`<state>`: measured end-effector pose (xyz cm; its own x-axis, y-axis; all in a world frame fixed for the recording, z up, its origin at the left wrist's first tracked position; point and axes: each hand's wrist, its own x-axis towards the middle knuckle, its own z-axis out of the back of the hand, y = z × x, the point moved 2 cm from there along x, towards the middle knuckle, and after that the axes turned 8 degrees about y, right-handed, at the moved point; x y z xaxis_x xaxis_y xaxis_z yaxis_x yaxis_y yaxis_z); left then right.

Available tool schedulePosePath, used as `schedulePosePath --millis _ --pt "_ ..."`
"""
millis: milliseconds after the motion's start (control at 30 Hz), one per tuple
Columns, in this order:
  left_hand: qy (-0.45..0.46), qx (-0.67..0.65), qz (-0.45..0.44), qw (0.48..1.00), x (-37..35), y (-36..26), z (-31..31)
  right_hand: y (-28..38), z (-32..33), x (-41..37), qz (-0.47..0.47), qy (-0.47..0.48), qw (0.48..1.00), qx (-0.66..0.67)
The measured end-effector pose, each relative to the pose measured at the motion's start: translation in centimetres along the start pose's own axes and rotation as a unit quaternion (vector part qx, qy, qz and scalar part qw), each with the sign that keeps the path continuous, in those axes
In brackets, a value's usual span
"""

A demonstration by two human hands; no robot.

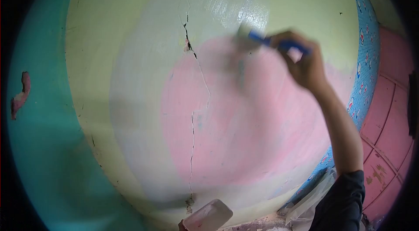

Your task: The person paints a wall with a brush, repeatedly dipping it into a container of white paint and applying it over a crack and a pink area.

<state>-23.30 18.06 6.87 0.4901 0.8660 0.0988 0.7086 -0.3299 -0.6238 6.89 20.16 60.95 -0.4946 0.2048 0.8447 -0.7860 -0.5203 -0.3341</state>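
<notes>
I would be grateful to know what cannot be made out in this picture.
All in the head view:
Left hand: mostly cut off by the bottom edge, so its grip is unclear.
Tub: partly cut off by the same edge; how full it is cannot be told.
Brush: blur hides its bristle tips.
Plastic: partly hidden behind the sleeve.
Dark thing, far right: cut off by the black rim, unidentifiable.

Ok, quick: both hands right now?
Left hand: holding a whitish rectangular tub, hand mostly out of frame.
Right hand: closed around a blue-handled brush.
</notes>
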Motion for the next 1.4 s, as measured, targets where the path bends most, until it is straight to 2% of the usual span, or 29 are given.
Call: schedulePosePath --millis 67,167,200,267,333,367,433,533,600,633,667,700,733,800,833,867,900,967,1033,1100,1133,1167,1333,1400 --pt "0.001 0.025 -0.002 1.0 -0.1 -0.2 -0.1 3.2 -1.8 -2.2 0.0 0.09 0.989 0.116" --pt "0.006 0.056 -0.005 0.998 -0.1 -0.4 -0.4 2.1 -1.0 -0.4 0.018 0.058 0.989 0.134" --pt "0.007 0.063 -0.008 0.998 -0.1 -0.5 -0.6 0.7 0.0 1.1 -0.031 0.062 0.991 0.116" --pt "0.011 0.075 -0.01 0.997 -0.1 -0.7 -0.8 -2.5 2.0 4.7 -0.101 0.002 0.978 0.185" --pt "0.011 0.074 -0.01 0.997 -0.2 -1.1 -1.1 -5.4 4.0 7.8 -0.094 -0.026 0.988 0.116" --pt "0.012 0.077 -0.013 0.997 -0.1 -1.3 -1.3 -7.3 4.9 9.0 -0.058 -0.057 0.988 0.132" --pt "0.017 0.094 -0.024 0.995 -0.3 -1.7 -1.6 -4.4 5.4 10.2 -0.16 -0.128 0.977 0.055" --pt "0.037 0.176 -0.063 0.982 -0.3 -2.3 -2.4 -5.2 4.6 9.9 -0.116 -0.217 0.958 0.149" --pt "0.055 0.271 -0.114 0.954 -0.6 -3.0 -3.5 -5.5 3.9 9.3 -0.091 -0.212 0.963 0.139" --pt "0.067 0.343 -0.157 0.924 -0.8 -3.3 -4.3 -5.4 3.5 8.7 -0.082 -0.208 0.966 0.133" --pt "0.073 0.147 -0.077 0.983 -0.5 -3.6 -4.6 -5.0 2.8 7.7 -0.078 -0.188 0.977 0.065" --pt "0.04 -0.062 -0.006 0.997 -0.3 -3.8 -4.9 -3.4 2.2 6.8 -0.063 -0.131 0.989 0.001" --pt "0.026 -0.264 0.072 0.961 0.1 -4.0 -5.3 -0.5 1.1 5.7 -0.025 -0.065 0.997 -0.031" --pt "0.043 -0.133 0.044 0.989 0.7 -2.2 -1.8 2.3 -2.2 3.0 0.047 0.018 0.998 0.031" --pt "0.05 -0.066 0.028 0.996 0.8 -1.5 -0.6 3.8 -3.2 1.9 0.054 0.069 0.991 0.101" --pt "0.065 0.113 -0.032 0.991 0.4 -2.2 -1.8 4.4 -3.8 1.4 0.039 0.083 0.986 0.136" --pt "0.06 0.178 -0.058 0.98 0.2 -2.6 -2.2 4.7 -4.2 1.3 0.024 0.099 0.98 0.17" --pt "0.038 0.123 -0.039 0.991 0.1 -2.3 -1.8 2.7 -2.9 3.1 -0.044 0.049 0.974 0.217" --pt "0.017 0.05 -0.017 0.998 -0.2 -1.9 -1.0 -1.2 -0.6 6.4 -0.036 -0.026 0.982 0.186" --pt "0.002 0.024 -0.011 1.0 -0.4 -1.9 -0.6 -4.8 1.8 9.7 -0.105 -0.079 0.97 0.204" --pt "-0.002 0.02 -0.012 1.0 -0.5 -2.0 -0.5 -4.1 2.8 11.1 -0.107 -0.095 0.972 0.188" --pt "-0.008 0.016 -0.013 1.0 -0.5 -1.9 -0.3 -3.1 3.9 11.7 -0.165 -0.107 0.973 0.125" --pt "-0.034 0.0 -0.014 0.999 -0.8 -2.8 0.4 -3.9 4.5 13.7 -0.099 -0.171 0.977 0.08" --pt "-0.041 -0.008 -0.013 0.999 -0.8 -2.4 0.6 -4.0 3.3 13.0 -0.132 -0.121 0.983 -0.048"
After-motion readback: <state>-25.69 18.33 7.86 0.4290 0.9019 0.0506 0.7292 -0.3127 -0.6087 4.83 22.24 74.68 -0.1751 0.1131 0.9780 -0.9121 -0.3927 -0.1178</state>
